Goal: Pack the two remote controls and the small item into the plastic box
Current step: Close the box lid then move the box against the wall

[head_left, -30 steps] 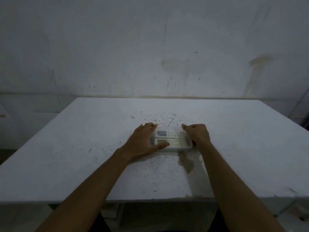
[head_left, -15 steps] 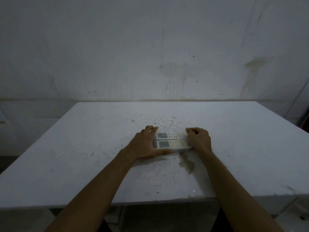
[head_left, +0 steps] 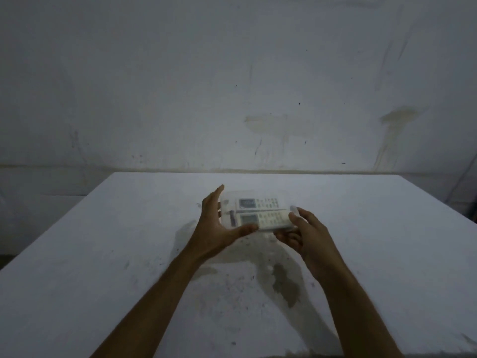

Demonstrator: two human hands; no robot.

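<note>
1. While the plastic box point(head_left: 254, 211) sits lifted clear of the table point(head_left: 103, 254) in the head view, the main risk is a slip: only the two hands hold it, one at each end, and nothing supports its middle.
2. Left hand point(head_left: 215, 228) cups the box's left end, thumb along the near edge and fingers spread up the far side; the hold is wide and loose rather than clamped, so a tilt could let that end drop.
3. Right hand point(head_left: 307, 235) grips the right end from below and the near side, fingers curled under, thumb on top near the corner. If it pinches only the lid edge, the lid could pop open and spill the contents.
4. Inside, two remote controls lie side by side, lengthwise, screens to the left: the far remote point(head_left: 258, 202) and the near remote point(head_left: 263, 218), touching or almost so.
5. At the left end, beside the screens, a small dark upright shape point(head_left: 232, 219) shows through the plastic. It is probably the small item, though motion blur makes this uncertain.
6. Whether the lid is fully snapped shut cannot be told; the packing itself looks done.
7. Below the box the table bears a dark stain point(head_left: 282, 282) and scattered specks, nothing else.
</note>
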